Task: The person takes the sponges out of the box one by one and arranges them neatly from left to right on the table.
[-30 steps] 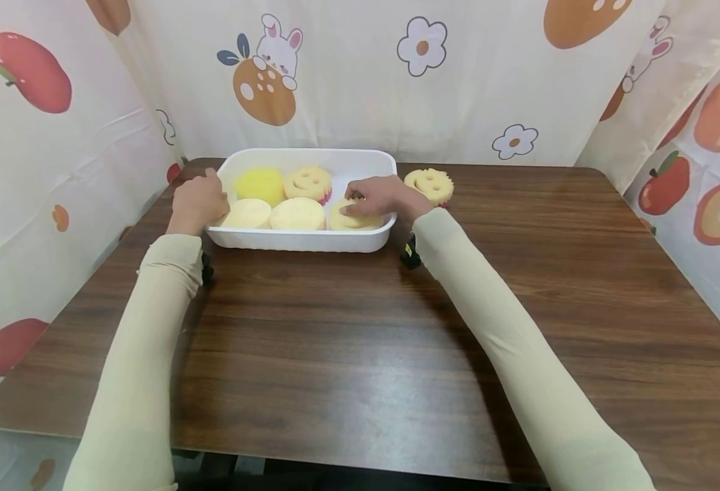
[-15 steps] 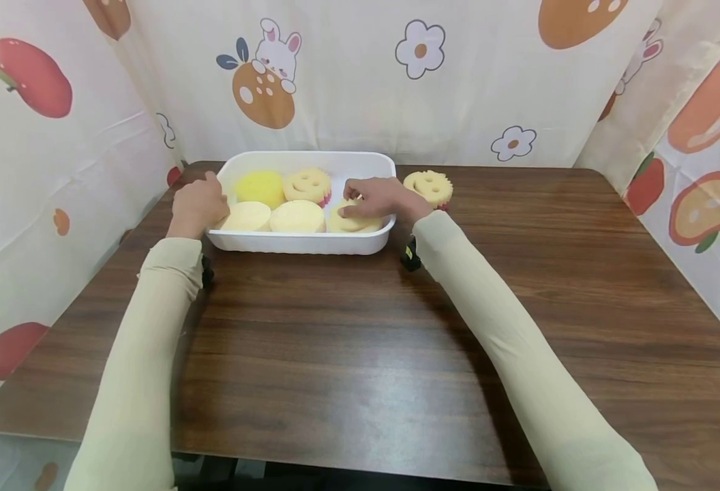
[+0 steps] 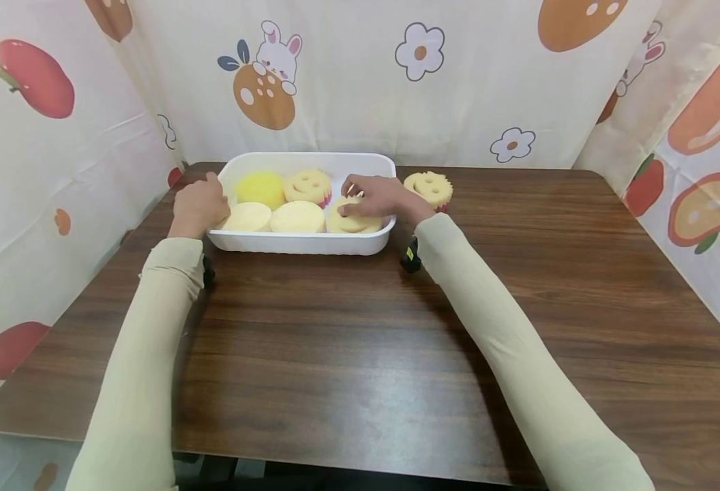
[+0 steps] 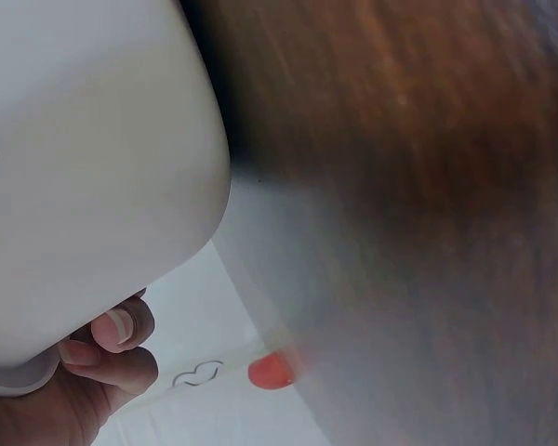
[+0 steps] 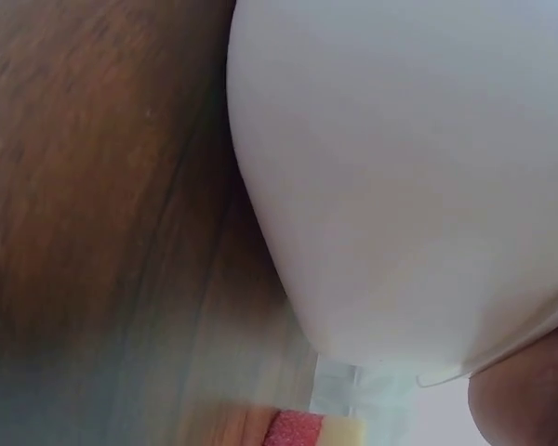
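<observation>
A white tray [image 3: 301, 241] stands at the back of the table with several round sponges in it. My left hand [image 3: 199, 206] grips its left rim; in the left wrist view, curled fingers [image 4: 121, 325] show beneath the rim. My right hand [image 3: 375, 196] is over the front right corner, fingers parted and thumb on top of a pale smiley sponge [image 3: 354, 224]. Beside that lie two plain cream sponges, one in the middle [image 3: 298, 217] and another at the left [image 3: 248, 217]. Behind them are a yellow sponge [image 3: 260, 189] and a smiley sponge with a pink underside [image 3: 307, 185].
Another smiley sponge [image 3: 429, 187] with a pink underside lies on the wooden table [image 3: 348, 354], just right of the tray. A printed curtain [image 3: 348, 88] hangs directly behind and along both sides.
The right fingers have lifted and spread slightly over the smiley sponge. My left hand has stayed at the tray's rim. The view has tilted a little; tray and sponges keep their places.
</observation>
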`<state>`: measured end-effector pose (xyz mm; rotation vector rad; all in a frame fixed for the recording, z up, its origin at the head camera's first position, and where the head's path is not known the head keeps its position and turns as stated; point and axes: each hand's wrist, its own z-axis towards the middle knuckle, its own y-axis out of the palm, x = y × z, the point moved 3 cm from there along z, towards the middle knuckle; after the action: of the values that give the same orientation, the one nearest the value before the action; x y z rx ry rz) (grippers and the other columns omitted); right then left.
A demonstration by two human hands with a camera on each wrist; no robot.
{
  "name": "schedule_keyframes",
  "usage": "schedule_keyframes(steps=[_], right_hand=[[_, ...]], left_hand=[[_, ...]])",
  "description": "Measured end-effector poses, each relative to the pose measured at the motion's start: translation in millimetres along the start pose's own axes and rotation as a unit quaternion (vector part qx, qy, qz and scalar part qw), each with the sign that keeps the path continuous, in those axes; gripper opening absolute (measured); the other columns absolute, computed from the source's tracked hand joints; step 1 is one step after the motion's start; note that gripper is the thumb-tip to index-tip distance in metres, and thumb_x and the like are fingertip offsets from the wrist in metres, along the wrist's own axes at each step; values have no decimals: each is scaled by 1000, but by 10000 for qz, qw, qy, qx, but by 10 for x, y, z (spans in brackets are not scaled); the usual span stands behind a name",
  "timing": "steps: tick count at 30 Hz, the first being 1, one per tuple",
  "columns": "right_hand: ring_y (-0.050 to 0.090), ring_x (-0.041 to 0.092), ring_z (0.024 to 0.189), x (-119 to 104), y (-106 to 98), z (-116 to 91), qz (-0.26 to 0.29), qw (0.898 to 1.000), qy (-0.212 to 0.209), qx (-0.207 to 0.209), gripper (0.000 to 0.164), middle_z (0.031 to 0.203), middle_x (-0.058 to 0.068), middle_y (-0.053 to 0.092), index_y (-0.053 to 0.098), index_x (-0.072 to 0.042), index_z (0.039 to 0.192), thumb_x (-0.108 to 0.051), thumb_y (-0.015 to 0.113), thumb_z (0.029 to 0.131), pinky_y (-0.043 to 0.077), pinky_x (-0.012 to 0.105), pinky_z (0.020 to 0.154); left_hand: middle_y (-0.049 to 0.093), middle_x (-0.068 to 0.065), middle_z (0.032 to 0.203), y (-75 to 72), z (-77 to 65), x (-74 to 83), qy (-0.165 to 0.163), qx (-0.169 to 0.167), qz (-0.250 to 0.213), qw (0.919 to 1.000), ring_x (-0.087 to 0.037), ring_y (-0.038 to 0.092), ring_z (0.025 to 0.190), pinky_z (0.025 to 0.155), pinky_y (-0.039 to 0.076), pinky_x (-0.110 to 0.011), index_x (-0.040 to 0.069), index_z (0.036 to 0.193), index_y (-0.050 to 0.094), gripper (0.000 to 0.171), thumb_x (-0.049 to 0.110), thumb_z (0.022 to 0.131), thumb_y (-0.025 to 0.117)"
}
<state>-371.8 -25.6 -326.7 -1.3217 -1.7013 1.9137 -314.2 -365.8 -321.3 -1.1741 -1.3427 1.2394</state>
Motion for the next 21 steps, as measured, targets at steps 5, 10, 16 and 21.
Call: schedule_keyframes(steps=[5, 10, 16, 21], right_hand=[[54, 22, 128, 3, -5, -7, 496, 9986, -58, 163, 40, 134, 2, 62, 56, -29, 119, -55, 63, 90, 39, 44, 107], [53, 22, 129, 3, -1, -22, 783, 9966, -47, 240, 40, 135, 3, 60, 56, -30, 121, -54, 64, 90, 40, 43, 107], [50, 22, 129, 7, -32, -40, 1150, 9929, 110, 288, 39, 136, 3, 58, 56, -32, 123, -53, 65, 90, 39, 44, 109], [49, 25, 127, -6, -71, -57, 1524, 9872, -61, 458, 37, 136, 5, 58, 59, -28, 123, -47, 67, 91, 38, 44, 110]], left_hand=[[58, -41, 109, -8, -17, -5, 26, 20, 4, 10000, -51, 62, 92, 77, 50, -61, -21, 143, 21, 64, 23, 99, 36], [57, -42, 113, 5, -28, -9, -27, -88, 35, 10000, -51, 61, 94, 78, 50, -61, -20, 146, 15, 67, 24, 100, 35], [57, -41, 111, 1, -17, 0, -27, -69, 21, 10000, -50, 62, 92, 76, 50, -61, -20, 146, 18, 66, 24, 100, 36], [58, -41, 108, -8, -18, 0, -19, -23, -21, 10000, -49, 62, 88, 73, 50, -60, -20, 144, 20, 64, 24, 99, 37]])
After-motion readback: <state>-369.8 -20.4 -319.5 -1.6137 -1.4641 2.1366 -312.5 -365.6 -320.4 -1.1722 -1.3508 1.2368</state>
